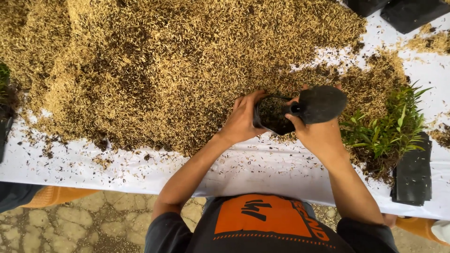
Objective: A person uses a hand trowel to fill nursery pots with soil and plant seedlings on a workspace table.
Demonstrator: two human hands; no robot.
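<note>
Both hands close on one small black planting bag (271, 115) — the left hand (241, 122) wraps its near side, fingers curled over the rim, while the right hand (315, 133) pinches the opposite edge and also grips a dark, rounded scoop (321, 104), thumb over its neck. Held this way from two sides, the soft bag's mouth stays spread and upright; dark mix shows inside it. The bag sits at the near edge of a broad heap of pale husks and dark soil (164, 65) — so filling material lies just beside its mouth. All of this rests on a white sheet (262, 166) covering the table. Near the right hand lie green seedlings (391, 129) with soil at their roots, touching a flat stack of black bags (413, 173).
</note>
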